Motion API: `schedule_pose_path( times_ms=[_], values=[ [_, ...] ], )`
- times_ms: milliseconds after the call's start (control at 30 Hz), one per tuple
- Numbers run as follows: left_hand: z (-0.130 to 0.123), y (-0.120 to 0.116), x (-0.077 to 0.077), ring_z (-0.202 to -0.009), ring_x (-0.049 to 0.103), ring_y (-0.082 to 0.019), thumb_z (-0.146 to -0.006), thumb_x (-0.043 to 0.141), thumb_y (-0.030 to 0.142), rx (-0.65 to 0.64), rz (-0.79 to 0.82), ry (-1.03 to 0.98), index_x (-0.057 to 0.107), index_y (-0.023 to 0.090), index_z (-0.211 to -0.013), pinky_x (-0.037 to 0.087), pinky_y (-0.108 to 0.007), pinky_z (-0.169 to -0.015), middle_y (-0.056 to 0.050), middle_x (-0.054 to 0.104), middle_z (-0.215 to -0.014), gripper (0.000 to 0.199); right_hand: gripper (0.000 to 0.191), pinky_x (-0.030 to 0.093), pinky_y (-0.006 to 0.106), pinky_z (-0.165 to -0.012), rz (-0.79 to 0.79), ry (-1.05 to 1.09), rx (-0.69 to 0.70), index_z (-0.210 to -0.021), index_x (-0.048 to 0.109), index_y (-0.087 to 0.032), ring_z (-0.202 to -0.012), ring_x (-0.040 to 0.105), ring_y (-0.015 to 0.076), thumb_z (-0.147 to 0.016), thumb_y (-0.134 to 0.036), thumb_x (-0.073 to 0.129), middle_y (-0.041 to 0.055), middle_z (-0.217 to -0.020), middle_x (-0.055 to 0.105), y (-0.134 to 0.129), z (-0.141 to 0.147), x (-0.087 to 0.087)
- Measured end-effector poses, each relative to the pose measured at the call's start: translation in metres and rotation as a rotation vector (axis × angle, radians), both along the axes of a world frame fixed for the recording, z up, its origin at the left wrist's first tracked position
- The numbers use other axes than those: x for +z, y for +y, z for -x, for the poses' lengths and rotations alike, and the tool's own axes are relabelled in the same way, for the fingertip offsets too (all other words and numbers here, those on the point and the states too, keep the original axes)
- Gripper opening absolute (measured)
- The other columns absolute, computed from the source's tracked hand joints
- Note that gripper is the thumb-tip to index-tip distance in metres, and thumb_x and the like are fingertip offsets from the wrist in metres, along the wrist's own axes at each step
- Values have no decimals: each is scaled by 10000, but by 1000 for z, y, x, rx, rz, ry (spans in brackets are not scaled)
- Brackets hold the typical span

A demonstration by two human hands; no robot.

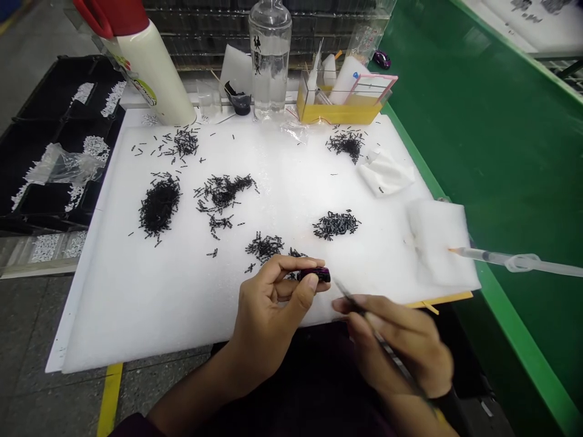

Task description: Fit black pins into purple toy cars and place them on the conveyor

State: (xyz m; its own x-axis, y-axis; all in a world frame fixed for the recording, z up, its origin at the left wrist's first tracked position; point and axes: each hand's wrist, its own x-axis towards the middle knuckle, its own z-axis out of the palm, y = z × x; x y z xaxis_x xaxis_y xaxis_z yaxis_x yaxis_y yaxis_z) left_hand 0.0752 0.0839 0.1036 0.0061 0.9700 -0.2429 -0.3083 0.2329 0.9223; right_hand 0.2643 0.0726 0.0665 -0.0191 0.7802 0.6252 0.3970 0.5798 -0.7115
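Between the thumb and fingers of my left hand [266, 315] is a small, glossy, dark-purple piece [315, 275], held above the white foam sheet [173, 303]. My right hand [403, 343] pinches thin, pointed tweezers [348, 294], blurred by motion. Their tip is just right of the purple piece, apparently apart from it. Behind my left fingers lies a heap of tiny black strips [265, 246], partly hidden by the hand. Another heap of black strips [336, 225] is beyond the purple piece.
More black strips [159, 205] lie in several heaps. A glue syringe [501, 259] rests tip-first on a foam block [439, 243] at right. A folded white cloth [386, 173], clear bottle [270, 60], thermos [157, 79] and yellow-based box [334, 114] stand farther back.
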Motion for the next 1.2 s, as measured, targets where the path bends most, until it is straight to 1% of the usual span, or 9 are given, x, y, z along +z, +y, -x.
schedule_pose_path(
  times_ms=[100,167,300,467,567,700,933,1067,1200],
  values=[
    [1,2,3,-1015,871,-224,-1041,800,384,10,32,-5,806,217,-1126,707,-267,-943,-62,858,-1232,188,201,745,349,-697,-13,131,-216,-1023,766,-219,-842,823,205,-893,-100,863,46,-1043,800,20,-5,5],
    [1,2,5,-1024,870,-224,-1056,777,399,13,36,-13,805,214,-1134,705,-271,-954,-66,858,-1229,202,230,739,354,-798,91,174,-275,-990,749,-216,-900,825,208,-856,-119,908,41,-1014,806,32,-6,7],
    [1,2,6,-1054,863,-211,-1053,784,396,-1,35,-3,794,222,-1169,688,-247,-975,-61,860,-1229,210,235,712,307,-850,292,232,-257,-909,736,-218,-913,835,194,-832,-196,957,29,-962,834,45,-3,8],
    [0,2,6,-1063,863,-239,-982,873,357,5,46,21,794,211,-1158,701,-255,-937,-81,852,-1257,242,190,721,337,-838,333,217,-254,-879,758,-216,-896,838,207,-857,-238,946,39,-967,847,49,1,7],
    [-1,2,8,-1065,863,-262,-974,876,349,17,67,21,799,204,-1142,710,-293,-940,-96,848,-1263,236,167,722,344,-850,318,176,-233,-890,766,-226,-914,838,212,-873,-227,932,37,-985,853,50,2,5],
    [-3,1,12,-1060,863,-251,-969,876,334,49,103,12,806,220,-1122,704,-290,-943,-80,847,-1258,203,120,710,340,-868,252,79,-208,-921,788,-243,-936,835,207,-907,-199,900,26,-1021,856,48,1,3],
    [-1,1,8,-1063,863,-278,-968,876,369,19,66,19,799,201,-1141,712,-319,-938,-112,836,-1284,254,123,718,388,-858,217,53,-264,-910,793,-241,-919,836,232,-901,-216,913,33,-1003,853,44,0,3],
    [-1,2,9,-1050,865,-259,-969,876,372,16,79,16,794,203,-1142,706,-302,-938,-105,832,-1298,256,179,729,362,-854,172,128,-229,-910,780,-233,-934,842,219,-874,-122,916,28,-1021,856,40,2,9],
    [2,4,11,-1040,862,-243,-969,874,336,-66,63,21,790,213,-1154,703,-311,-954,-94,841,-1268,237,272,766,361,-765,130,272,-100,-925,767,-227,-882,854,234,-821,-20,909,19,-983,859,34,-2,22]
  ],
)
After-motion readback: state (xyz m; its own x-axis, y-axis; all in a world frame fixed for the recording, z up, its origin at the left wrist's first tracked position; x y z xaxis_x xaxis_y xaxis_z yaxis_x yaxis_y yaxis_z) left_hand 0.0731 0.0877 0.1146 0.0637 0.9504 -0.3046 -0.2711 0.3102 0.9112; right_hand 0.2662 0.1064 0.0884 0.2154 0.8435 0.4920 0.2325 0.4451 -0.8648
